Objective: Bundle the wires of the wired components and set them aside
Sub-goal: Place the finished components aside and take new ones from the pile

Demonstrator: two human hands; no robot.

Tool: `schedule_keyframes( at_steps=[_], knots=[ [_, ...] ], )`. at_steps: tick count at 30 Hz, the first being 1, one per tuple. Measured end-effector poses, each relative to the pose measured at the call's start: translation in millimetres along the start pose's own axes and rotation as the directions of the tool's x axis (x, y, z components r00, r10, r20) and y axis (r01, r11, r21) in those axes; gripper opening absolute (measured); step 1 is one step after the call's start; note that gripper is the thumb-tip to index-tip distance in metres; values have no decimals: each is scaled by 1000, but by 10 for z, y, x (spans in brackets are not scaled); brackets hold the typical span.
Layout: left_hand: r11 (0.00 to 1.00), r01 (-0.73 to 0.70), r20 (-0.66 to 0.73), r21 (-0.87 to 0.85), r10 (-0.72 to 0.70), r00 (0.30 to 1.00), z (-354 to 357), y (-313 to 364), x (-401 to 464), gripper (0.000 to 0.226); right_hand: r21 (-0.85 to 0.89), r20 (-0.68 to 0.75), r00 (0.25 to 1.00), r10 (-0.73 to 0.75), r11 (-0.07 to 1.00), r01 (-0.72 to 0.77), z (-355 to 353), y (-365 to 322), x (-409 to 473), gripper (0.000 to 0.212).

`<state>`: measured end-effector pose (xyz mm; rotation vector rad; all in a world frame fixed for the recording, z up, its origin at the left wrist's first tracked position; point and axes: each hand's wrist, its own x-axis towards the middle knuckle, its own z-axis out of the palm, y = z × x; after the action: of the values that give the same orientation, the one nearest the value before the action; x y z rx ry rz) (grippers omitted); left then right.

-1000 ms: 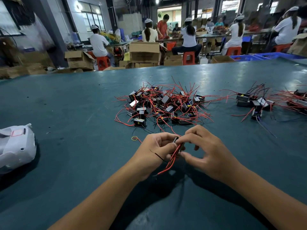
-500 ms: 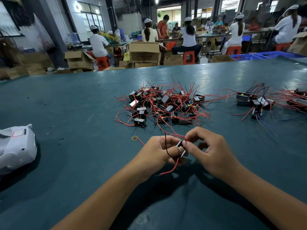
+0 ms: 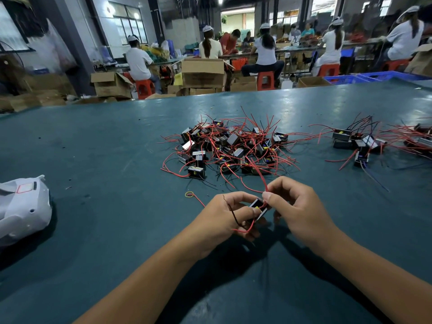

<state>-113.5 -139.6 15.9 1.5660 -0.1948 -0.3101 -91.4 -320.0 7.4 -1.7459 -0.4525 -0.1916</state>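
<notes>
Both hands (image 3: 224, 216) pinching wired component (image 3: 258, 208)

The white plastic housing (image 3: 22, 206) at the left of the frame is cut off by the edge. The component (image 3: 259, 209) at lower centre is half hidden behind fingers (image 3: 243, 212). The red-wired parts (image 3: 418, 139) at right run past the edge, blurred.

Component pile (image 3: 230, 148) behind both hands; smaller cluster (image 3: 357, 143) right.
</notes>
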Motion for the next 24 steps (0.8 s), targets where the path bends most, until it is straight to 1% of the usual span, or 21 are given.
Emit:
schedule_keyframes(
  at_steps=[4, 8, 11, 14, 15, 17, 19, 22, 24],
  knots=[
    [999, -12, -13, 35, 13, 1000, -4, -17, 5, 18, 76, 96, 995, 7, 997, -14, -8, 15, 4, 7],
    [999, -18, 3, 26, 18, 1000, -7, -14, -5, 15, 35, 192, 981, -18, 999, 12, -59, 16, 14, 8],
    [1000, -16, 13, 21, 16, 1000, -7, -6, -13, 13, -74, 182, 982, -46, 995, 60, -85, 17, 10, 10],
    [999, -18, 4, 52, 17, 1000, -13, -1, -11, 14, -263, 152, 975, -165, 944, 200, -86, 0, 6, 9],
    [998, -22, 0, 65, 22, 1000, -12, 0, -6, 15, -290, 145, 972, -184, 932, 220, -76, -10, 3, 9],
    [998, -25, -10, 65, 26, 1000, -6, -6, 6, 18, -268, 126, 979, -163, 944, 192, -60, -14, -1, 9],
    [997, -28, -12, 68, 29, 1000, -5, -8, 10, 18, -197, 101, 990, -103, 973, 121, -57, -13, 0, 7],
    [981, -76, -4, 178, 78, 997, -26, -32, 10, 15, -109, 52, 998, -34, 993, 39, -86, -13, 21, 4],
    [971, -101, 0, 217, 103, 995, -28, -45, 11, 13, -80, 47, 999, -23, 996, 27, -110, -8, 33, 11]
  ],
)
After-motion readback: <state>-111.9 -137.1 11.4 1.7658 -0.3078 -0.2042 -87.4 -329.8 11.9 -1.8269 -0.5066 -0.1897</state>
